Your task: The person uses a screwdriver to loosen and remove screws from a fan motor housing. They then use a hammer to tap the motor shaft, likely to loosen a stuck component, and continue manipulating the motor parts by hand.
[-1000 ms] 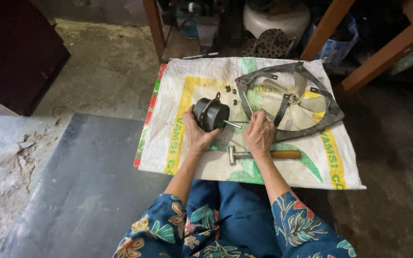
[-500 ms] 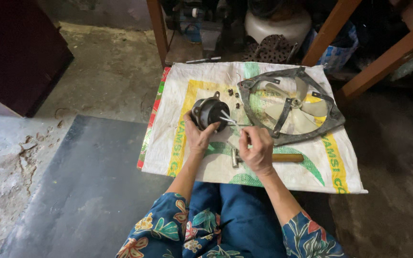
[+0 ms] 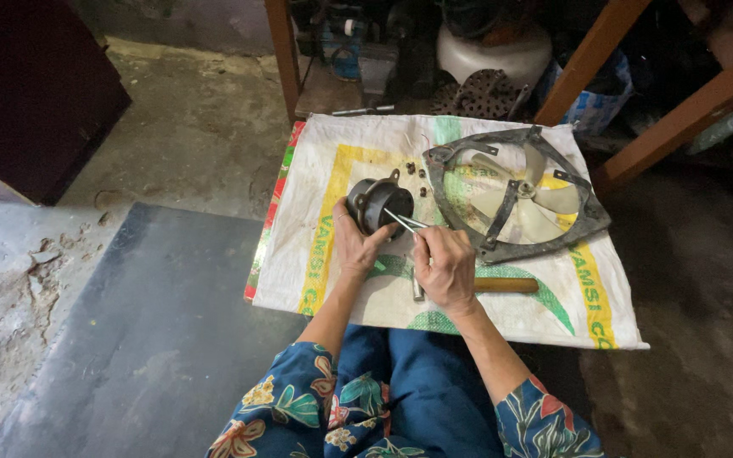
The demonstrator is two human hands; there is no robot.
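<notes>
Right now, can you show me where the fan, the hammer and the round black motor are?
fan (image 3: 519, 197): head view, on the hub where the pale blades meet.
hammer (image 3: 506, 285): head view, on the wooden handle.
round black motor (image 3: 377, 203): head view, on its dark casing.

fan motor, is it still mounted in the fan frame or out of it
Out. The fan motor sits on the woven sack beside the fan frame, steadied by the left hand; the blades remain in the frame.

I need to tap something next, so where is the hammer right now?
In the head view the hammer lies on the woven sack, its head under the right hand, wooden handle pointing right, just below the fan frame.
</notes>
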